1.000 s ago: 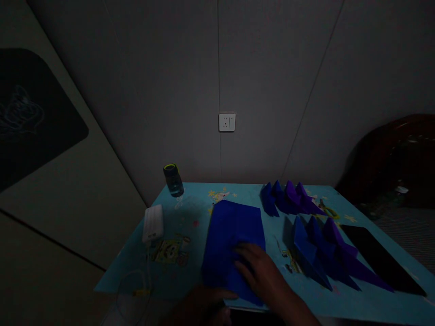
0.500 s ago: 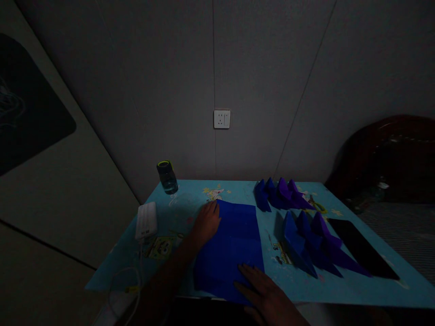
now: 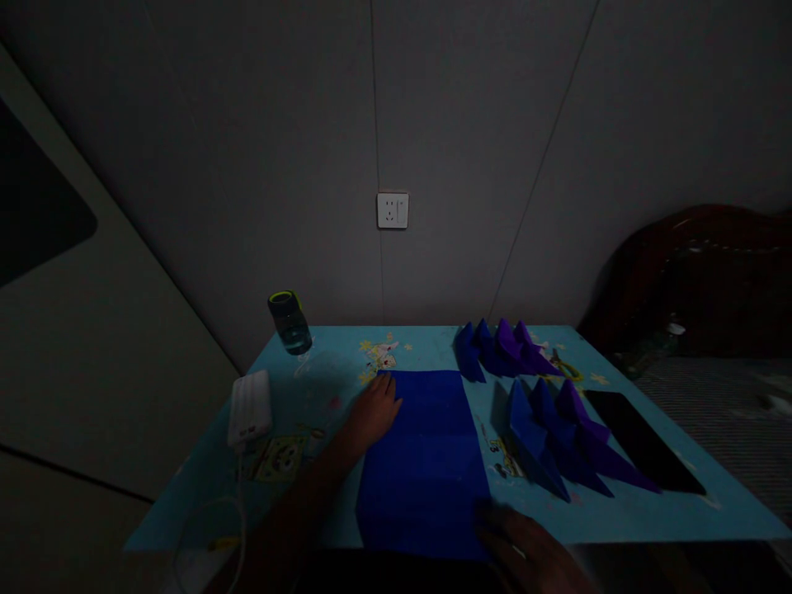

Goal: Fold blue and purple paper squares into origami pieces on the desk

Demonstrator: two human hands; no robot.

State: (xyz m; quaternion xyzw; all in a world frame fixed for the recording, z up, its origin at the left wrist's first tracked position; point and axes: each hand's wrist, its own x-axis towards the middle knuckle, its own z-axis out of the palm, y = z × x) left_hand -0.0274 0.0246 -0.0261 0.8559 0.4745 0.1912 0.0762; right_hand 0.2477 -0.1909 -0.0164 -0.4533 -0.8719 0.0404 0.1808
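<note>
blue paper [image 3: 424, 470] flat at bench [image 3: 430, 346] 6 o'clock; left hand [image 3: 374, 410] open on its 11 o'clock corner, right hand [image 3: 525, 544] at 4 o'clock, blurred, grip unclear; likely steadying it.

No legible text; marks on white power bank [image 3: 251, 404] too small.

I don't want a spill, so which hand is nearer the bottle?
Left. The left hand is right of the bottle and closer to the person, at the far left corner of the blue paper; the right hand is farther off, at the near right corner.
</note>
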